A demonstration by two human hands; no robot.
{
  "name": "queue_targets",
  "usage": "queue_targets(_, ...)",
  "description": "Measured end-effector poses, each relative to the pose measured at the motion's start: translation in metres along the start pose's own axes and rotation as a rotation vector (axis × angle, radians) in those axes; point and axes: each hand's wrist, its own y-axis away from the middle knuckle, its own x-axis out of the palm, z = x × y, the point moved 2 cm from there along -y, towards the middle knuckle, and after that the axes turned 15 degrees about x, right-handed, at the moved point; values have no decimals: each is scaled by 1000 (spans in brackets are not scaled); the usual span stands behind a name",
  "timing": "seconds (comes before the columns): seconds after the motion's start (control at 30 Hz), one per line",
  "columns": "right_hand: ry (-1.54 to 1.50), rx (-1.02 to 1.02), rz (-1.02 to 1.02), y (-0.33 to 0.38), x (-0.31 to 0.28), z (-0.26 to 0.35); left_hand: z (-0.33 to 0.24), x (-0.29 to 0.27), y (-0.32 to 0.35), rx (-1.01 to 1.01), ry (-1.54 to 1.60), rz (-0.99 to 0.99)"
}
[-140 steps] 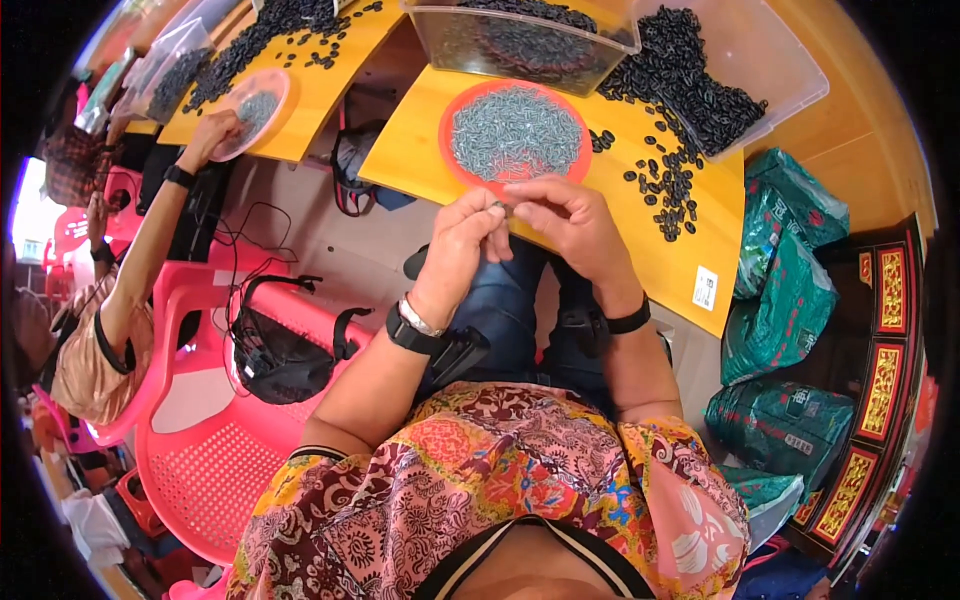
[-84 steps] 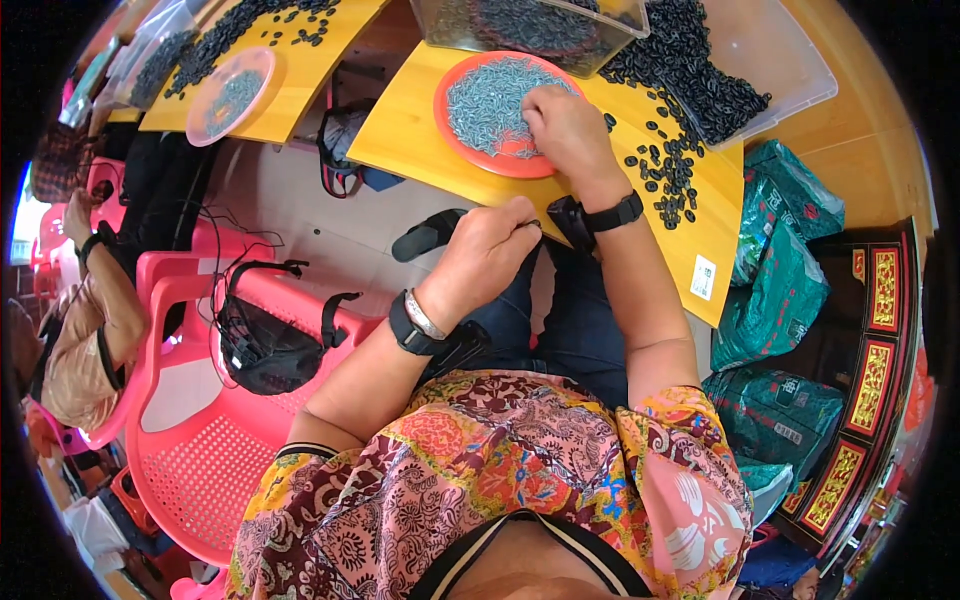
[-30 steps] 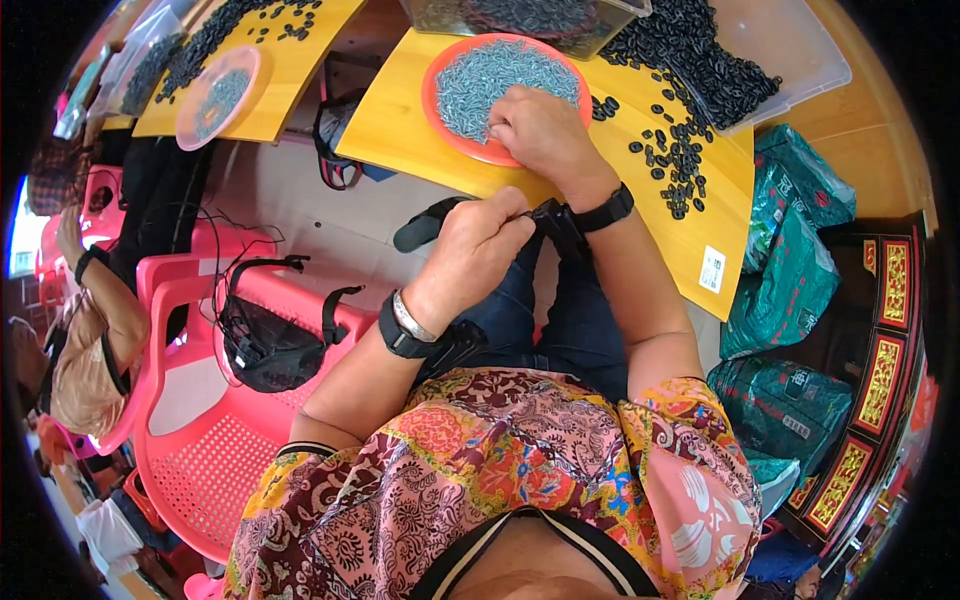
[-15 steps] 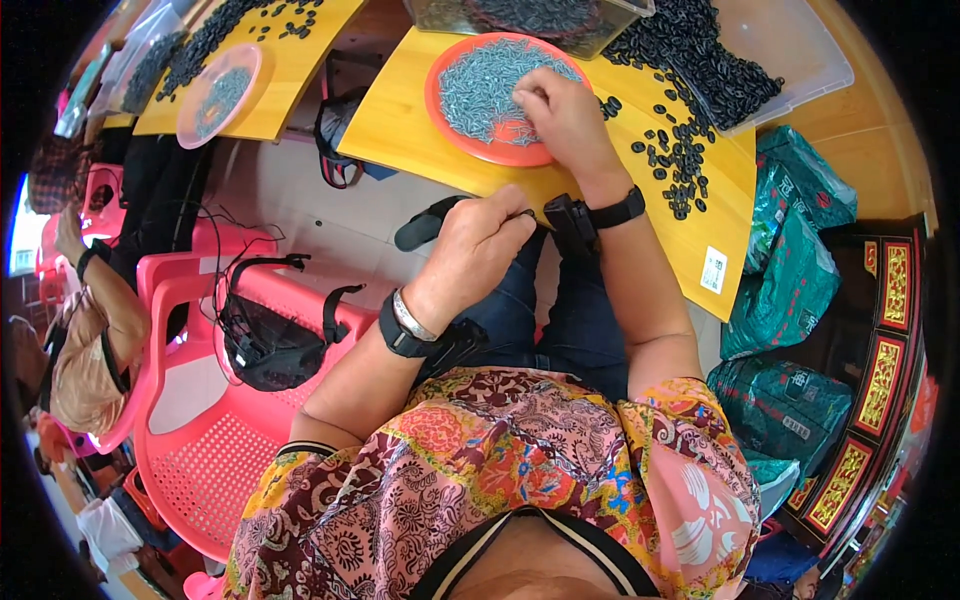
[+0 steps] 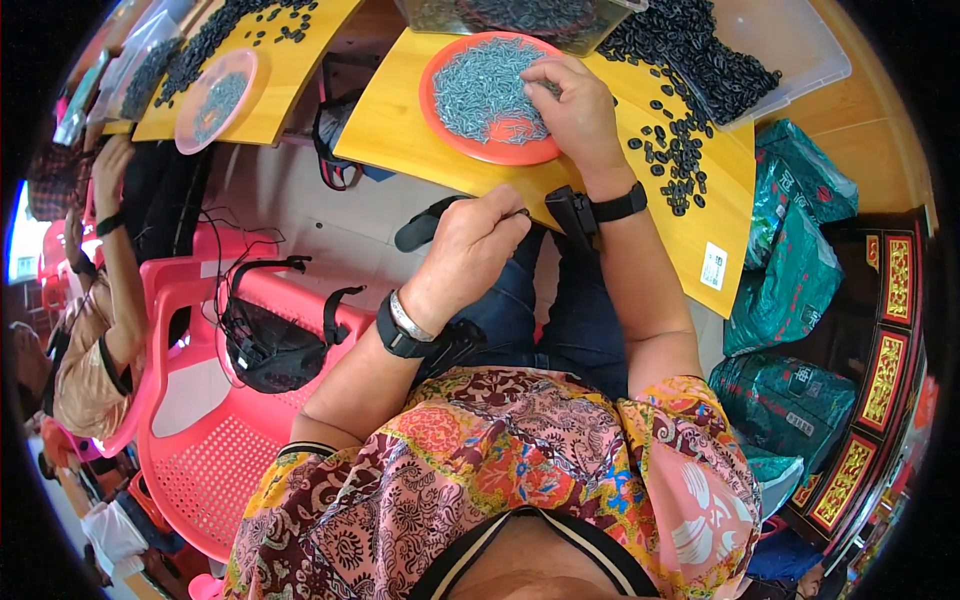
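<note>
Item one: red plate (image 5: 500, 156) on the table (image 5: 385, 110), heaped with small silvery metal pieces (image 5: 480, 85). Item two: our right hand (image 5: 585, 115) at the plate's three o'clock, fingers (image 5: 548, 73) narrowly bent, their tips over the heap's right edge; whether they grip a piece, we cannot tell. Item three: our left hand (image 5: 465, 245) at six o'clock, apart from the plate, fingers curled around a small dark piece (image 5: 525, 212). Item four: black oval rings (image 5: 683, 160), loose at four o'clock.
</note>
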Motion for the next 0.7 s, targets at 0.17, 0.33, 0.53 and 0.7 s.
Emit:
queue_targets(0.17,103,-80,230,7,-1,18,0,-1,0,3,-29,10)
queue_targets(0.33,197,-111,371,10,8,18,-2,-1,-1,-12,-38,17)
queue_targets(0.53,334,-127,358,13,19,20,-4,-1,-1,25,-49,14)
queue_targets(0.7,308,-99,397,14,16,23,-6,-3,0,18,-42,17)
